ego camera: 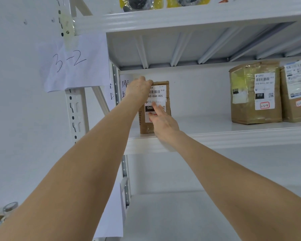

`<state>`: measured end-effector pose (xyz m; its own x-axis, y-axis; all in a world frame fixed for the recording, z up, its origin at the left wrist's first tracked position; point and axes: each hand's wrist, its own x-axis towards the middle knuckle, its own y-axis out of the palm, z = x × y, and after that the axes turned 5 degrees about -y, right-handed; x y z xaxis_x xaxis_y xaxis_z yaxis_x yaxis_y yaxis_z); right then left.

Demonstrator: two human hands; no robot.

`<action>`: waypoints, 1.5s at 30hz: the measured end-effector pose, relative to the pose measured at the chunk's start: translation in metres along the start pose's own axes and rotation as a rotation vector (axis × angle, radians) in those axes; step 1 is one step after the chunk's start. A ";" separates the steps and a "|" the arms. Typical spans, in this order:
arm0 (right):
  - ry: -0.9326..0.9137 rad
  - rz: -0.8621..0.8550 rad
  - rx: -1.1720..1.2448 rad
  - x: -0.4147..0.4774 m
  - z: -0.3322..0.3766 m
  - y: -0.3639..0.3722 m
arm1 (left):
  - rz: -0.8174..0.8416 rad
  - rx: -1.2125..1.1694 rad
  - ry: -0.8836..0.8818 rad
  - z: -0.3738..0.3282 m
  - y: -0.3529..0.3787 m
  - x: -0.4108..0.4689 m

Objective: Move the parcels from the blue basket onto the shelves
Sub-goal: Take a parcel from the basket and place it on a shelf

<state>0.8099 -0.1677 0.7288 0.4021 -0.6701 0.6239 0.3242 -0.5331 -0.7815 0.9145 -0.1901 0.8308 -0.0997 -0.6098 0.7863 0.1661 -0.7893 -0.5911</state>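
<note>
as hands [139, 88] [162, 123] steady one parcel [161, 96], two parcels [255, 94] [296, 92] apart.

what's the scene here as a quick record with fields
held parcel: brown paper parcel with white label, upright at the left end of the white metal shelf
left hand: grips the parcel's top corner
right hand: straight fingers press its label
neighbours: two brown labelled parcels upright at the right, apart from it
sign: white paper sheet marked 3-2 on the post
blue basket: not in view
</note>
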 end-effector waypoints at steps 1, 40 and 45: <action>0.009 0.007 0.014 0.002 0.000 0.000 | 0.000 -0.004 -0.004 0.001 0.002 0.002; 0.554 -0.278 -0.227 -0.132 -0.133 -0.037 | 0.031 -0.609 0.266 -0.196 -0.002 -0.095; 0.781 -0.219 -0.269 -0.228 -0.179 -0.023 | 0.150 -0.771 0.384 -0.284 0.013 -0.156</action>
<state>0.5577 -0.0955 0.6040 -0.3838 -0.6489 0.6570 0.0721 -0.7303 -0.6793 0.6539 -0.1255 0.6499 -0.4765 -0.5839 0.6573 -0.4921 -0.4424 -0.7498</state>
